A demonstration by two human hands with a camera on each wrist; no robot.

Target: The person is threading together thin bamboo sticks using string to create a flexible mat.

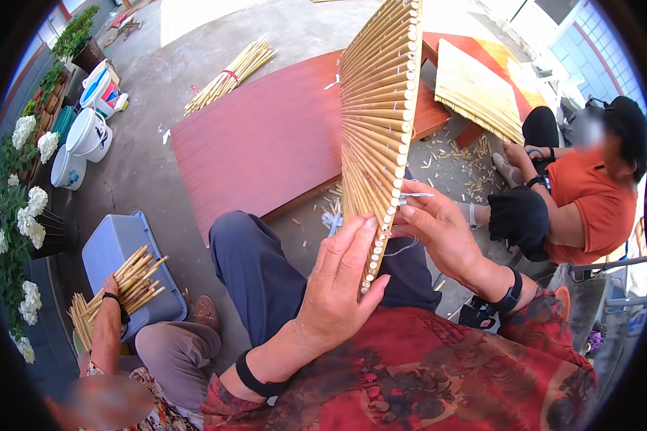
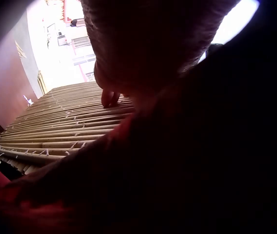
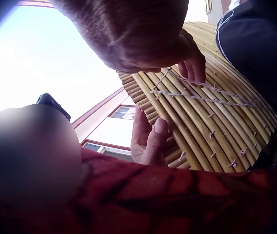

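A panel of straw-coloured sticks (image 1: pixel 372 122), tied side by side with string, stands on edge above the lap. My left hand (image 1: pixel 338 287) grips its near lower end, fingers on the left face and thumb at the stick ends. On the other face, my right hand (image 1: pixel 442 233) pinches string (image 1: pixel 415 195) between thumb and fingers. Twisted string (image 3: pixel 202 97) runs across the sticks in the right wrist view, beside the right hand (image 3: pixel 133 39); the left thumb (image 3: pixel 158 139) shows at the edge. The left wrist view has the left hand (image 2: pixel 138 44), mostly dark, over the panel (image 2: pixel 55 117).
A red-brown table (image 1: pixel 266 129) stands ahead, with a tied stick bundle (image 1: pixel 230 75) on the ground beyond. Another panel (image 1: pixel 478 86) lies at the right, near a seated person in orange (image 1: pixel 597 194). At the left, a person's hand holds sticks (image 1: pixel 133 284) over a blue-grey bin (image 1: pixel 115 244).
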